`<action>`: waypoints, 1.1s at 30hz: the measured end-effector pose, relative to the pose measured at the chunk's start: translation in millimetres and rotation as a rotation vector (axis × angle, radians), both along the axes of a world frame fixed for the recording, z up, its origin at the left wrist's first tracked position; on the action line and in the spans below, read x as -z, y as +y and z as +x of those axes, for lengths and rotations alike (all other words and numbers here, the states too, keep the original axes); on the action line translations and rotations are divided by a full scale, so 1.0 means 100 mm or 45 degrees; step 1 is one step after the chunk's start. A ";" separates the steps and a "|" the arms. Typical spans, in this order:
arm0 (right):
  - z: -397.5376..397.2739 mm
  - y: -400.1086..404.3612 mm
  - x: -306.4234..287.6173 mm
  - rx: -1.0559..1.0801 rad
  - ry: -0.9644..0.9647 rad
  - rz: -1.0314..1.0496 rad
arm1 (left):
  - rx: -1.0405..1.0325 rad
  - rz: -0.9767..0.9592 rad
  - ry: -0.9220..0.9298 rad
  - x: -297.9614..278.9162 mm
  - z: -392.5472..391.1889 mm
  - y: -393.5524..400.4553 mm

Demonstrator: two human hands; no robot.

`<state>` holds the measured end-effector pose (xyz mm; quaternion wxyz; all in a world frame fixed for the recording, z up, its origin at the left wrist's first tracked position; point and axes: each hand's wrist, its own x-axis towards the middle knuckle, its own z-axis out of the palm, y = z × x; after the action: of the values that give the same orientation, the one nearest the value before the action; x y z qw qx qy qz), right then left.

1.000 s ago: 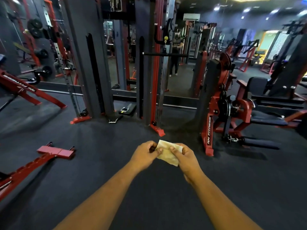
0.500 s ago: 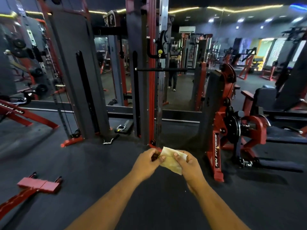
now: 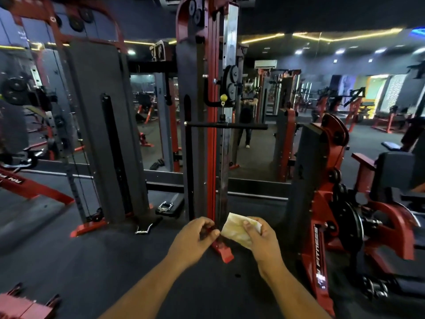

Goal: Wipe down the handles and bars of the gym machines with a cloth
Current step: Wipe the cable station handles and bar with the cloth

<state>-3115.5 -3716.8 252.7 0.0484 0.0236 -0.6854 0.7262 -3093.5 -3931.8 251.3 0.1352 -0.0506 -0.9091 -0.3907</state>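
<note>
A folded pale yellow cloth (image 3: 236, 231) is held low in the middle of the head view. My right hand (image 3: 261, 240) grips its right side, thumb on top. My left hand (image 3: 195, 238) pinches the cloth's left corner with curled fingers. Straight ahead stands a red and grey cable machine (image 3: 207, 111). A straight black bar handle (image 3: 226, 125) hangs horizontally from its cable at mid height, well above and beyond my hands.
A red machine with weight plates (image 3: 326, 203) stands close on the right. A grey weight stack column (image 3: 103, 134) rises on the left. Loose cable handles (image 3: 166, 206) lie on the floor by the base. A mirror behind reflects a standing person (image 3: 247, 116). Red frame parts (image 3: 25, 307) lie bottom left.
The cable machine and its bar have grown larger and nearer as I moved forward and the view tilted up. Both hands kept hold of the cloth.
</note>
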 end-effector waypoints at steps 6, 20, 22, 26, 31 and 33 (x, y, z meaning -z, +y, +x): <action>-1.13 -0.47 0.00 0.084 0.068 0.055 | 0.049 -0.109 0.022 -0.04 -1.20 -0.50; -3.58 -0.92 -0.53 0.225 0.203 0.221 | 0.185 -0.394 0.156 -0.75 -3.96 -1.13; -3.96 -0.90 -0.59 0.231 0.280 0.265 | 0.189 -0.461 0.173 -0.81 -4.36 -1.11; -4.74 -0.86 -0.74 0.249 0.470 0.402 | 0.141 -0.579 0.209 -0.98 -5.11 -1.04; -5.67 -0.85 -0.99 0.343 0.637 0.644 | 0.076 -0.756 0.222 -1.23 -5.95 -0.99; -5.98 -0.84 -1.15 0.415 0.724 0.741 | 0.039 -0.794 0.220 -1.30 -6.28 -0.99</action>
<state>-3713.3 -3800.5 367.2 0.3405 0.1267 -0.8156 0.4505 -3721.4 -4031.1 381.4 0.1841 -0.1362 -0.9693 -0.0894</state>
